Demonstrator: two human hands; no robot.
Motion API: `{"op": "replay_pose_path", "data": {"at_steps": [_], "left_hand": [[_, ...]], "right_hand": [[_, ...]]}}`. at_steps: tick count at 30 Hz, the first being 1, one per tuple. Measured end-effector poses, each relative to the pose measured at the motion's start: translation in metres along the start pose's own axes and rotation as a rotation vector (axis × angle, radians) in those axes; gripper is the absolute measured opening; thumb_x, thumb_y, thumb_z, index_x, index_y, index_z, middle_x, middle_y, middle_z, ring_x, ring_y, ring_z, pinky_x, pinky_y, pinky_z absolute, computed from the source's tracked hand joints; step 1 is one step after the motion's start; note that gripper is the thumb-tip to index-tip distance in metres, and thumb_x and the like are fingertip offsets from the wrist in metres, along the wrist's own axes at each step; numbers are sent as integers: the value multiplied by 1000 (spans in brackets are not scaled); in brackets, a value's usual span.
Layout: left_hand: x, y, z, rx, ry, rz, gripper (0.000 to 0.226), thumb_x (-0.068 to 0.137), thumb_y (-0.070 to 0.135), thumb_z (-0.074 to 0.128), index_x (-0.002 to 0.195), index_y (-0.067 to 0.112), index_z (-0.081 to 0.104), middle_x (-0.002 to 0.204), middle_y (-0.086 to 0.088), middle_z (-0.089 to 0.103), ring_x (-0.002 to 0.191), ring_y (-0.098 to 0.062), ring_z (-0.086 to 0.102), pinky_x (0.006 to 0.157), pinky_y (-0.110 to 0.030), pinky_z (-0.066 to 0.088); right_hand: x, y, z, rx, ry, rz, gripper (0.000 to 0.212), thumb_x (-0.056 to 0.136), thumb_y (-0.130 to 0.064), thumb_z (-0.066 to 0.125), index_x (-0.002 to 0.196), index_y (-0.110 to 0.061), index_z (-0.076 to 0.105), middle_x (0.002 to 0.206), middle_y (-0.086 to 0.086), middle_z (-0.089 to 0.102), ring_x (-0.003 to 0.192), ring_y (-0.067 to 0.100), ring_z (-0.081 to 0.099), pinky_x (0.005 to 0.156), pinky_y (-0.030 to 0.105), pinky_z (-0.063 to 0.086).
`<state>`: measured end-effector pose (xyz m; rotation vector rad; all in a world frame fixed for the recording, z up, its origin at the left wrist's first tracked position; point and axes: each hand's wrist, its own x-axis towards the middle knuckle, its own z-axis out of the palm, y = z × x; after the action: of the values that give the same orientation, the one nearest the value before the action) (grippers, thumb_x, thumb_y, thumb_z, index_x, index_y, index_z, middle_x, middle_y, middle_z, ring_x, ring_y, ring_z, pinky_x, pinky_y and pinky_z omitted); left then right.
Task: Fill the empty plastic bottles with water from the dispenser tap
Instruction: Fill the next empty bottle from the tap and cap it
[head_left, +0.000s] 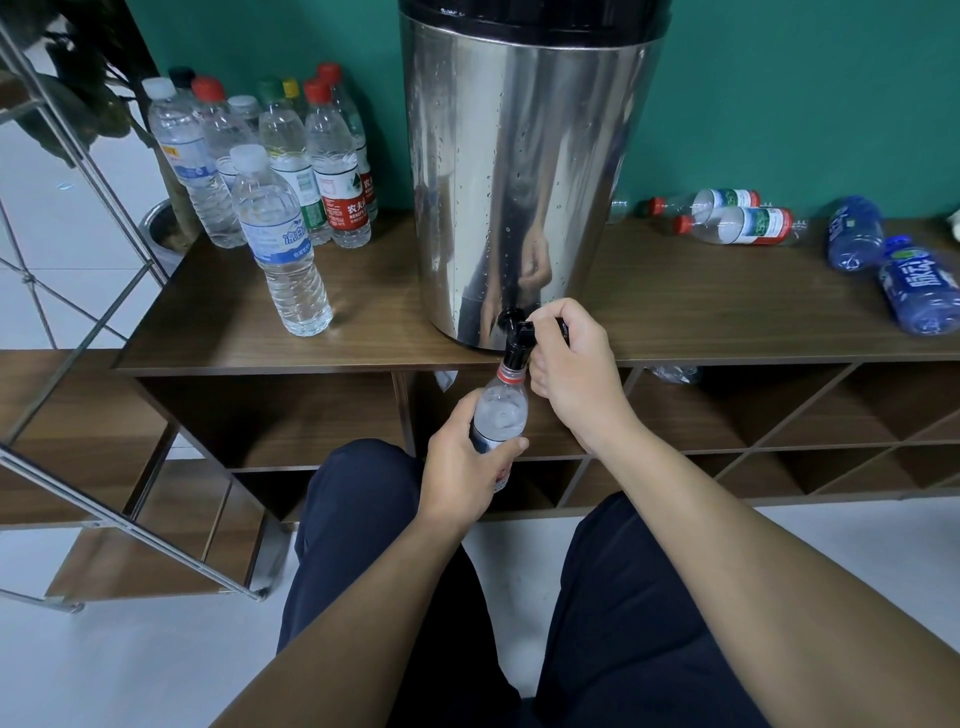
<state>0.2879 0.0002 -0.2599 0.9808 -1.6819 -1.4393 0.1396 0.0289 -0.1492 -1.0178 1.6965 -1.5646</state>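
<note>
The left hand (462, 457) grips the bottle (500, 413) upright, its mouth directly under the tap (517, 345) at the counter's (260, 332) front edge. The right hand (571, 374), above, curls round the tap lever.

1. The 2 forearms are bare up to the frame's edge; no sleeves show.
2. The left hand (464, 457) and right hand (574, 374) carry no gloves, rings or watch.
3. Dark navy trousers (623, 597) cover both legs.

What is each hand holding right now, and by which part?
The left hand grips the clear plastic bottle around its body, beneath the spout. The right hand grips the black tap lever of the steel dispenser.
</note>
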Motion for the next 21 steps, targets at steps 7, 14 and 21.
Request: {"op": "replay_pose_path", "data": {"at_steps": [7, 14, 21], "left_hand": [[0, -1, 0, -10, 4, 7, 61, 91, 16, 93, 143, 35, 66, 124, 21, 77, 120, 0, 71, 99, -21, 58], [0, 0, 0, 6, 4, 0, 63, 91, 17, 93, 143, 39, 65, 124, 28, 75, 120, 6, 69, 98, -15, 55], [1, -3, 1, 2, 8, -2, 65, 90, 17, 94, 145, 37, 65, 128, 22, 76, 123, 0, 70, 101, -21, 57]], "right_hand": [[0, 0, 0, -9, -4, -1, 18, 115, -24, 51, 105, -11, 59, 61, -5, 44, 54, 12, 39, 52, 34, 34], [-1, -1, 0, -12, -5, -6, 18, 115, -24, 51, 103, -15, 60, 60, -6, 45, 54, 12, 40, 52, 34, 34], [-1, -1, 1, 7, -4, -4, 19, 116, -22, 50, 100, -19, 60, 58, -10, 45, 52, 10, 39, 52, 33, 33]]}}
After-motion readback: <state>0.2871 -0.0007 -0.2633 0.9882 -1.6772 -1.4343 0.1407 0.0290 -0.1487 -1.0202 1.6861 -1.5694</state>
